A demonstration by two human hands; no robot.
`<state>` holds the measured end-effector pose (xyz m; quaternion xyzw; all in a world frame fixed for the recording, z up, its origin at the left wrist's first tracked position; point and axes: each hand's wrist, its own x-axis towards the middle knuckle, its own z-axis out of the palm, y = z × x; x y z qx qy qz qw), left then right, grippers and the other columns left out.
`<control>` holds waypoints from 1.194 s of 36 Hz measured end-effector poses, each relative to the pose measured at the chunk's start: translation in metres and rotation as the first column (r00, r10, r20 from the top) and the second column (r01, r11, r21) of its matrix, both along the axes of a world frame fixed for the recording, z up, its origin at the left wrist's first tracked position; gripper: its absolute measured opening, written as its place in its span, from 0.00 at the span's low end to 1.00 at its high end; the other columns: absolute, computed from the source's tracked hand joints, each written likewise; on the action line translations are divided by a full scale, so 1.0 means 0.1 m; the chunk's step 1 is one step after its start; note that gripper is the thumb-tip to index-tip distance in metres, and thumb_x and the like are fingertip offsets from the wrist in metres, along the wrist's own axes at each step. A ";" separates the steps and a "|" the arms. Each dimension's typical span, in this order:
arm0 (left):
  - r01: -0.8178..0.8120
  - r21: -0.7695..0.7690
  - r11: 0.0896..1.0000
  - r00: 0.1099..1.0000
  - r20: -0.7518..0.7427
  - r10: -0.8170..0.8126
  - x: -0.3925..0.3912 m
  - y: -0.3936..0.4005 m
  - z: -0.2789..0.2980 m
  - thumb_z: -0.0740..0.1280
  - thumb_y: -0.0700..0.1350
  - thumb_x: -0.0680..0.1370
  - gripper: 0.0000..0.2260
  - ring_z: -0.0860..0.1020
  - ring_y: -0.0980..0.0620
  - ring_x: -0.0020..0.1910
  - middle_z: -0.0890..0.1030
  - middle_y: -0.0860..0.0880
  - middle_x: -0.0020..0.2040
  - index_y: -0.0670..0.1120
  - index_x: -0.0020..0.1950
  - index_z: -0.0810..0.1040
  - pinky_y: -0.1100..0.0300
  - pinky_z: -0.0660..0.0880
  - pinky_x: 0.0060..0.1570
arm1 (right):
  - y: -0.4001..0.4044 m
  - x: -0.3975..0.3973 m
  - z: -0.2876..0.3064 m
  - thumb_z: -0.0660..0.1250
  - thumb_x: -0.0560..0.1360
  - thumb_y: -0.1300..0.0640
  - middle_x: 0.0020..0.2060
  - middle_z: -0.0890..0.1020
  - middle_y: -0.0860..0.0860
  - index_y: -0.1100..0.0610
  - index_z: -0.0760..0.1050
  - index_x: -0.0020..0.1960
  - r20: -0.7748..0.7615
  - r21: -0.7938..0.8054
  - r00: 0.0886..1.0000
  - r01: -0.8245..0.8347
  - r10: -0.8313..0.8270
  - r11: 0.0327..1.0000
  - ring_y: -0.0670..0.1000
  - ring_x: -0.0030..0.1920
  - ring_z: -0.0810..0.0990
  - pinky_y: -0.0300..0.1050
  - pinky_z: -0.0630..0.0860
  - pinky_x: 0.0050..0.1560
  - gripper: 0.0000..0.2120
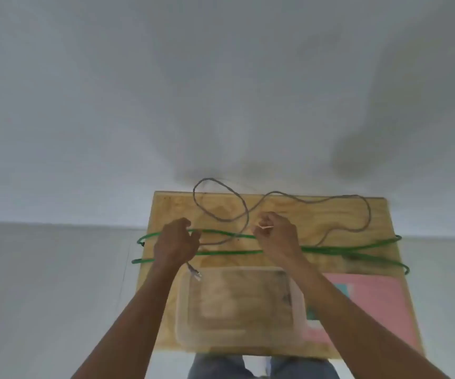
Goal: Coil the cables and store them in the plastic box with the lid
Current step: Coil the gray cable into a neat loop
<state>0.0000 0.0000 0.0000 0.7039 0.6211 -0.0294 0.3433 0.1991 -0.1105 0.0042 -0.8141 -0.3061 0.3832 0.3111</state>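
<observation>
A thin grey cable (pixel 281 193) lies in loose loops over the far half of a wooden board (pixel 330 214). My left hand (pixel 175 242) is closed on it near one end, and the plug (pixel 195 273) dangles below the wrist. My right hand (pixel 277 235) pinches a small white tie (pixel 266 227) beside another stretch of the grey cable. A long green cable (pixel 229 253) runs in two strands across the board, passing under both hands and hanging past both side edges. A clear plastic box (pixel 237 305) sits open at the near edge, with nothing inside.
A pink flat lid or sheet (pixel 379 302) lies to the right of the box on the board. The board is small and backs onto a white wall; pale floor shows to its left and right. My knees in jeans (pixel 221 367) are under the near edge.
</observation>
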 end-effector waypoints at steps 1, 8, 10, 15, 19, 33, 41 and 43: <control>0.011 -0.040 0.999 0.996 -0.083 -0.015 -0.02 0.03 -0.06 0.66 0.53 0.79 0.20 0.77 0.42 0.64 0.78 0.44 0.66 0.45 0.68 0.75 0.48 0.75 0.59 | 0.04 -0.03 -0.06 0.69 0.77 0.56 0.57 0.81 0.52 0.54 0.75 0.66 -0.009 -0.031 1.000 0.006 -0.006 1.000 0.47 0.43 0.80 0.34 0.72 0.48 0.17; -0.016 -0.183 0.983 0.965 -0.261 -0.033 -0.08 0.10 -0.27 0.67 0.51 0.78 0.13 0.80 0.41 0.48 0.80 0.43 0.50 0.42 0.51 0.76 0.49 0.79 0.46 | 0.24 -0.25 -0.29 0.69 0.77 0.56 0.58 0.82 0.53 0.55 0.75 0.65 -0.012 -0.117 0.999 0.035 -0.036 0.993 0.49 0.47 0.82 0.35 0.70 0.49 0.17; -0.043 -0.214 0.976 0.971 -0.239 -0.010 -0.12 0.14 -0.34 0.68 0.48 0.75 0.10 0.82 0.44 0.43 0.82 0.44 0.46 0.41 0.48 0.79 0.49 0.82 0.44 | 0.27 -0.27 -0.30 0.69 0.78 0.56 0.53 0.83 0.52 0.57 0.78 0.59 0.005 -0.100 0.999 0.036 -0.036 0.994 0.51 0.47 0.83 0.35 0.71 0.48 0.12; -0.143 -0.259 0.955 0.988 -0.099 0.121 -0.16 0.19 -0.25 0.67 0.42 0.73 0.07 0.84 0.43 0.38 0.84 0.42 0.38 0.39 0.42 0.82 0.47 0.83 0.41 | 0.27 -0.28 -0.23 0.67 0.78 0.58 0.39 0.86 0.50 0.52 0.79 0.43 -0.010 -0.024 0.995 0.098 -0.098 0.995 0.48 0.41 0.85 0.35 0.75 0.43 0.05; -0.317 -0.428 0.846 0.905 0.129 0.405 -0.13 0.20 0.20 0.68 0.38 0.78 0.09 0.78 0.47 0.30 0.78 0.42 0.35 0.32 0.48 0.81 0.56 0.78 0.33 | 0.24 -0.24 -0.07 0.67 0.78 0.58 0.35 0.86 0.52 0.54 0.79 0.42 -0.118 0.035 0.981 0.156 -0.151 0.987 0.44 0.34 0.86 0.39 0.80 0.41 0.07; -0.281 -0.637 0.718 0.405 0.599 0.690 0.05 -0.62 1.56 0.67 0.40 0.80 0.08 0.64 0.55 0.22 0.69 0.49 0.29 0.36 0.45 0.79 0.62 0.68 0.23 | -0.16 0.00 0.84 0.65 0.78 0.58 0.42 0.82 0.53 0.64 0.77 0.53 0.187 0.058 0.982 -0.038 0.027 0.998 0.54 0.47 0.81 0.35 0.71 0.41 0.10; -0.100 -0.511 0.854 0.345 0.787 0.511 0.21 -1.21 2.21 0.68 0.45 0.74 0.15 0.61 0.55 0.24 0.64 0.49 0.31 0.34 0.51 0.83 0.63 0.63 0.25 | -0.45 -0.08 1.55 0.69 0.77 0.54 0.72 0.70 0.43 0.45 0.63 0.76 0.393 0.472 0.861 -0.491 0.324 0.732 0.43 0.73 0.64 0.34 0.60 0.68 0.29; -0.022 -0.478 0.878 0.337 0.823 0.457 0.26 -1.33 2.36 0.66 0.45 0.75 0.15 0.60 0.55 0.25 0.66 0.48 0.31 0.34 0.51 0.83 0.63 0.63 0.26 | -0.45 -0.15 1.71 0.66 0.79 0.53 0.68 0.75 0.42 0.45 0.65 0.75 0.386 0.536 0.849 -0.524 0.360 0.661 0.43 0.69 0.69 0.36 0.65 0.67 0.26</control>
